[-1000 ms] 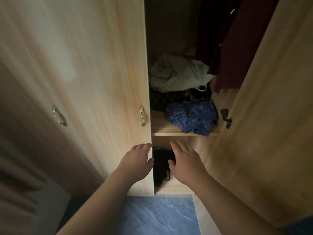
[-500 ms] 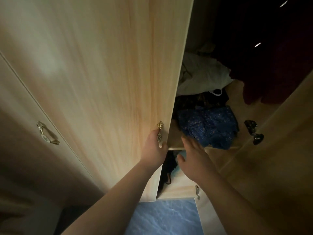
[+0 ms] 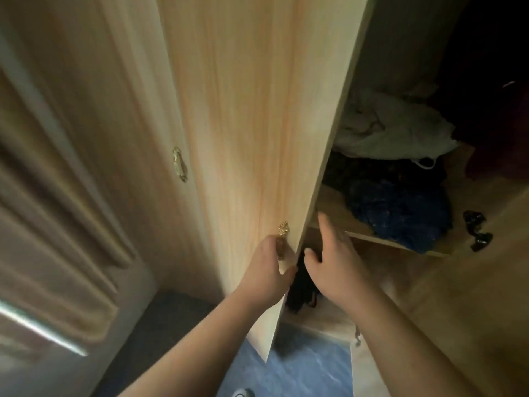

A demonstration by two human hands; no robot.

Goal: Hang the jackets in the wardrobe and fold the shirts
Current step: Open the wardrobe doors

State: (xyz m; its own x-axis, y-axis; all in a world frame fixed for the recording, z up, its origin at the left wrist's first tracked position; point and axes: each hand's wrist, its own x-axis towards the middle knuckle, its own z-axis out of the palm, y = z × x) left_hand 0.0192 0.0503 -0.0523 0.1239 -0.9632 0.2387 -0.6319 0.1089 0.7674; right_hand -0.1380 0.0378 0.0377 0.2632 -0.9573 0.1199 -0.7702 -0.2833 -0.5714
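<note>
A light wooden wardrobe door (image 3: 257, 124) swings out towards me. My left hand (image 3: 267, 270) grips its brass handle (image 3: 283, 233) near the door's edge. Just right of the edge, my right hand (image 3: 337, 262) has straight fingers reaching into the gap below the shelf (image 3: 329, 213). On that shelf lie a crumpled white garment (image 3: 392, 130), dark clothes (image 3: 372, 173) and a blue patterned garment (image 3: 398, 213). A dark red garment (image 3: 492, 156) hangs at the right. Black cloth (image 3: 300, 290) sits in the lower compartment, partly hidden by my hands.
A second closed door with a brass handle (image 3: 179, 164) stands to the left, with beige curtains (image 3: 51, 224) beyond it. The right wardrobe door (image 3: 472, 296) is open and carries a dark handle (image 3: 478, 230). Blue marbled floor (image 3: 300, 368) lies below.
My left hand rose from the door's lower edge to the brass handle and took hold. The door has swung further open towards me, and my view has shifted left.
</note>
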